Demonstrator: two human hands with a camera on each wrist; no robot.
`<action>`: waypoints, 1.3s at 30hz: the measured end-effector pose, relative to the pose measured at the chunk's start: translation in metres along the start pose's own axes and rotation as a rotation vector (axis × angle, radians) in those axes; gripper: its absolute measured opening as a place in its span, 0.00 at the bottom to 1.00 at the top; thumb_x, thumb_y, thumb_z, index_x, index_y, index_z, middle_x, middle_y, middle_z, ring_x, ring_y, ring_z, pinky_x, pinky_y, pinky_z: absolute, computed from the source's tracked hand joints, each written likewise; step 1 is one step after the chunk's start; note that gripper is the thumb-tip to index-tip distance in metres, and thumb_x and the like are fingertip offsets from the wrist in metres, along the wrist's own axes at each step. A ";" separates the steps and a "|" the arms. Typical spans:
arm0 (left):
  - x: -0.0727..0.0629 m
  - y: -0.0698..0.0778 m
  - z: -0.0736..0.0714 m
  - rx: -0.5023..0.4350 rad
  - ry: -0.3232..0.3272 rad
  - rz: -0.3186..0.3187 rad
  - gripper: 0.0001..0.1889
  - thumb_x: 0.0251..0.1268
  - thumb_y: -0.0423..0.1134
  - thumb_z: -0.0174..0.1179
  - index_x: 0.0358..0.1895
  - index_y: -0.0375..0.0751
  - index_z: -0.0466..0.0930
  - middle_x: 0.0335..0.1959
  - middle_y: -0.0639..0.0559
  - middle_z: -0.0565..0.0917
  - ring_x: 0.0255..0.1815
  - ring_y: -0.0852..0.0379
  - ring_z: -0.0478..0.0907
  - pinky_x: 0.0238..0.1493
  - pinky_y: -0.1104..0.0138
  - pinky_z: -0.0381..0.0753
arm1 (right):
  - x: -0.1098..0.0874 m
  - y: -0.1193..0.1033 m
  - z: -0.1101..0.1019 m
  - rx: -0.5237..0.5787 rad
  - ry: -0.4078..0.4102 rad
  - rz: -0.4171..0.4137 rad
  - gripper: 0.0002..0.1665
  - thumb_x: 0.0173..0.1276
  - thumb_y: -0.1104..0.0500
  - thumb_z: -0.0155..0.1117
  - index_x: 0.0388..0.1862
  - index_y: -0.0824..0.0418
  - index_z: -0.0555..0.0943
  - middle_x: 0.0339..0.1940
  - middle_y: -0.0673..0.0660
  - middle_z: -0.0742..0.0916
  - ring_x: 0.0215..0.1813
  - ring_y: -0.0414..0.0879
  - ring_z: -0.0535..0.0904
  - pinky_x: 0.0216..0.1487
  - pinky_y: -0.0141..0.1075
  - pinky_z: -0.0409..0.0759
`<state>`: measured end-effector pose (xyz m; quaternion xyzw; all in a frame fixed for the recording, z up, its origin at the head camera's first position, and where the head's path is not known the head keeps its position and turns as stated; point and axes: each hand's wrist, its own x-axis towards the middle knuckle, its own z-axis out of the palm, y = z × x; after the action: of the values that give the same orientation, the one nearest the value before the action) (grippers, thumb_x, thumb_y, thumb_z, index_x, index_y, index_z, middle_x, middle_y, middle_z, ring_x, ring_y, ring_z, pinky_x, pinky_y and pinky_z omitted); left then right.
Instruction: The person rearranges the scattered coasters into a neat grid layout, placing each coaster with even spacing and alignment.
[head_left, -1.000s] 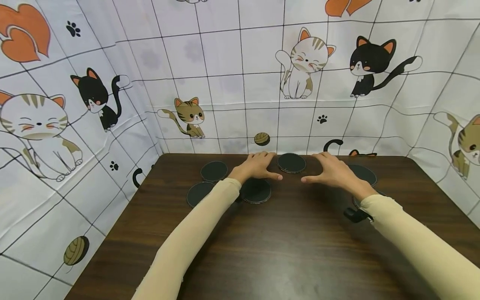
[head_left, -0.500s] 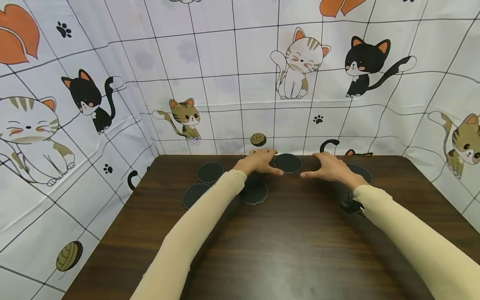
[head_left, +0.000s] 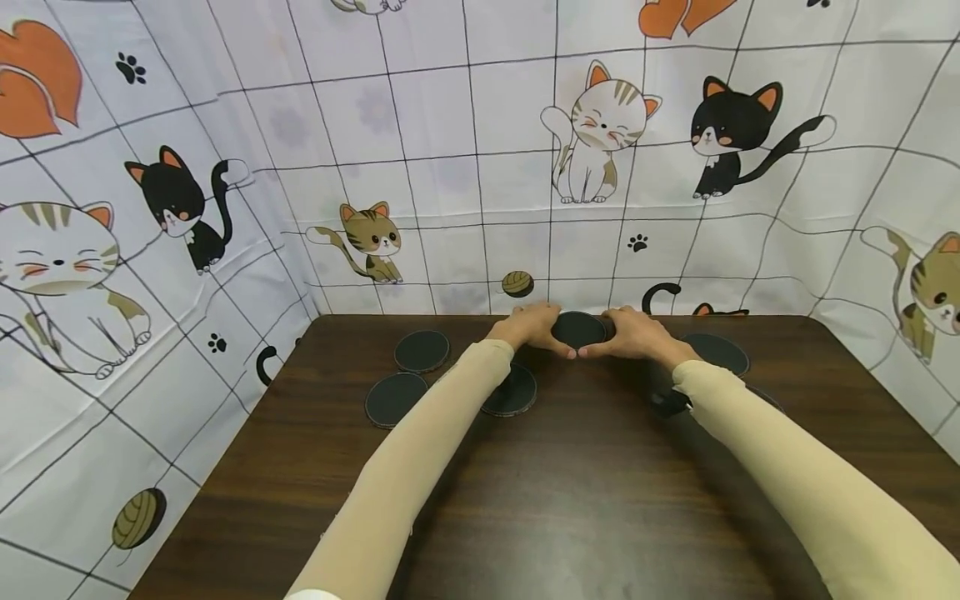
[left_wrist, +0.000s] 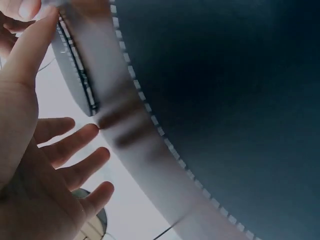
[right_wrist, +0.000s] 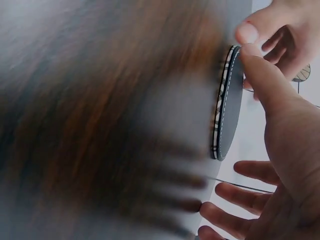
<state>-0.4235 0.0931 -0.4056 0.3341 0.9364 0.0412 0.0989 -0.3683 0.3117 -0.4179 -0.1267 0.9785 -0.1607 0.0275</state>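
At the table's far edge lies a dark round coaster (head_left: 577, 331) with a pale stitched border. My left hand (head_left: 536, 327) curves round its left side, and my right hand (head_left: 630, 335) flanks its right. The two thumbs nearly meet at its near edge. In the left wrist view the fingers spread beside the coaster (left_wrist: 75, 82), thumb close to its rim. In the right wrist view my right thumb tip lies at one end of the coaster (right_wrist: 231, 107), while the other fingers rest spread near the table. Whether the fingers touch the rim is unclear.
A similar coaster (head_left: 512, 393) lies beside my left forearm, and two more, a far one (head_left: 422, 351) and a nearer one (head_left: 393, 402), lie further left. To the right are another coaster (head_left: 717, 354) and one partly hidden. A cat-print cloth (head_left: 450, 250) stands behind the table (head_left: 570, 500).
Both hands have come in toward the far coaster, the right moving left and the left slightly right. The gap between the thumbs has almost gone. The coasters stay in place.
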 end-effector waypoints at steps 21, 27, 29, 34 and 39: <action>0.009 -0.018 -0.005 -0.011 0.020 -0.010 0.42 0.57 0.70 0.68 0.66 0.42 0.77 0.57 0.49 0.73 0.55 0.51 0.73 0.58 0.47 0.72 | 0.015 -0.009 -0.002 -0.048 -0.042 0.067 0.62 0.57 0.24 0.69 0.74 0.68 0.69 0.65 0.75 0.71 0.61 0.74 0.65 0.57 0.69 0.66; 0.005 -0.016 0.007 -0.036 -0.009 -0.013 0.45 0.58 0.70 0.67 0.70 0.41 0.74 0.62 0.47 0.73 0.59 0.49 0.72 0.62 0.44 0.70 | 0.012 -0.008 0.008 -0.043 -0.089 0.090 0.62 0.57 0.25 0.69 0.74 0.68 0.69 0.63 0.73 0.71 0.59 0.71 0.65 0.57 0.67 0.66; 0.005 -0.016 0.010 -0.034 0.003 -0.015 0.45 0.58 0.70 0.67 0.71 0.42 0.73 0.62 0.47 0.73 0.59 0.49 0.72 0.62 0.44 0.70 | 0.012 -0.008 0.009 -0.042 -0.086 0.090 0.61 0.58 0.26 0.70 0.74 0.68 0.70 0.63 0.72 0.72 0.59 0.71 0.65 0.57 0.67 0.66; 0.009 -0.014 0.007 -0.034 0.000 -0.024 0.44 0.58 0.69 0.68 0.69 0.41 0.74 0.61 0.47 0.73 0.59 0.48 0.72 0.62 0.45 0.71 | 0.013 -0.007 0.005 -0.029 -0.078 0.078 0.57 0.58 0.27 0.71 0.71 0.68 0.73 0.59 0.71 0.73 0.56 0.70 0.66 0.54 0.65 0.67; 0.010 -0.011 0.006 -0.056 -0.030 -0.026 0.44 0.58 0.68 0.68 0.68 0.39 0.74 0.59 0.46 0.73 0.57 0.48 0.73 0.59 0.49 0.74 | 0.012 -0.005 0.004 -0.029 -0.083 0.074 0.57 0.56 0.26 0.72 0.68 0.69 0.75 0.57 0.70 0.74 0.55 0.68 0.67 0.52 0.64 0.69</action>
<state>-0.4361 0.0911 -0.4142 0.3194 0.9377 0.0612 0.1226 -0.3788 0.3031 -0.4200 -0.0976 0.9827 -0.1400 0.0723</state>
